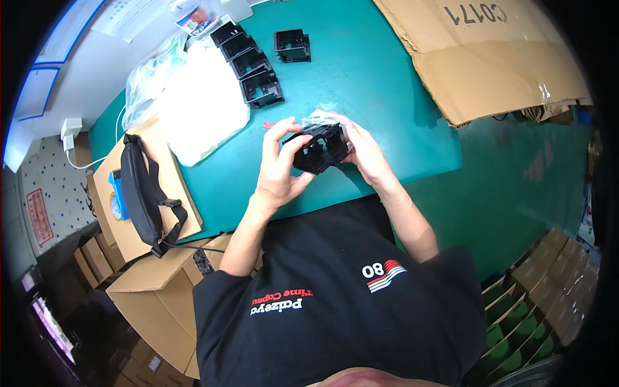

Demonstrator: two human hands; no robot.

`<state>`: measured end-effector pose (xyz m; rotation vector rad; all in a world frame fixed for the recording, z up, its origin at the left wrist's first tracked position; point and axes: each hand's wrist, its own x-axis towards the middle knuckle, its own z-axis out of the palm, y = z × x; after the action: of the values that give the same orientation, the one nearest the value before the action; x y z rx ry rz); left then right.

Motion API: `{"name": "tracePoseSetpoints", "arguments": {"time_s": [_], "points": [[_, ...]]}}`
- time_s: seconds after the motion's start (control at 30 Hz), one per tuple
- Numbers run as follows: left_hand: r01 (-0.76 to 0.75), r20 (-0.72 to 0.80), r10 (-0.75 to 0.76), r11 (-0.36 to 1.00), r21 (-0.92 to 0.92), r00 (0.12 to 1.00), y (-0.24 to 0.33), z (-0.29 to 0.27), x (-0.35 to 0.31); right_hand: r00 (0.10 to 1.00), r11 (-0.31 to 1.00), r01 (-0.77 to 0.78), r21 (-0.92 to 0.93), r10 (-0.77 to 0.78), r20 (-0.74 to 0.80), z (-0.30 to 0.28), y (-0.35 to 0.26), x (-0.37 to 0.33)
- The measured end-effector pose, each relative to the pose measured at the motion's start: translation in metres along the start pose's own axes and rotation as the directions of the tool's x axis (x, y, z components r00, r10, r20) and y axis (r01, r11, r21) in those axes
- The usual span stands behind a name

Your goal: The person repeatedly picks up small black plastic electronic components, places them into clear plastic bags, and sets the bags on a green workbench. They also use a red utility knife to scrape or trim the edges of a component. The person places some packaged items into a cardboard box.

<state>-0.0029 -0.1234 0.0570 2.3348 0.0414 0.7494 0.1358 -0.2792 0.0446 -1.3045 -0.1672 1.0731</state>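
A black plastic frame-like part (317,147) is held above the green table (361,77) between both hands. My left hand (278,169) grips its left side, thumb below and fingers over the top. My right hand (362,149) holds its right side, and a bit of clear plastic wrap (320,116) shows just behind the part. A row of several similar black parts (250,61) lies farther back on the table, with one more black part (292,46) standing apart to their right.
A white foam sheet stack (200,106) and clear bags (148,77) lie at the left. A black waist bag (143,193) rests on a cardboard box (161,284). Flattened cardboard (490,58) covers the table's right. Cartons with green inserts (535,303) stand on the floor.
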Motion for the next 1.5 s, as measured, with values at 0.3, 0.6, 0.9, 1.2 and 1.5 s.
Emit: {"name": "tracePoseSetpoints", "arguments": {"time_s": [0.3,0.6,0.9,1.2,1.5], "points": [[0.113,0.086,-0.112,0.994,-0.008,0.99,-0.005,-0.001,-0.022,0.844,0.571,0.395,-0.719,-0.535,0.039,0.02,0.01,-0.003],[0.19,-0.185,-0.136,0.929,0.319,0.973,0.002,0.018,-0.015,0.774,0.42,0.442,-0.793,-0.625,0.101,0.039,0.015,-0.02],[0.161,-0.382,-0.091,0.974,0.157,0.92,-0.019,0.035,-0.009,0.903,0.734,0.37,-0.569,-0.428,0.035,0.034,0.047,-0.004],[0.095,-0.109,-0.098,0.995,-0.035,0.989,0.0,0.026,0.004,0.861,0.834,0.278,-0.476,-0.436,-0.261,0.028,0.046,0.006],[0.388,-0.13,-0.419,0.898,-0.208,0.899,0.002,0.049,-0.025,0.662,0.66,0.455,-0.598,-0.7,-0.268,0.01,0.038,0.012]]}}
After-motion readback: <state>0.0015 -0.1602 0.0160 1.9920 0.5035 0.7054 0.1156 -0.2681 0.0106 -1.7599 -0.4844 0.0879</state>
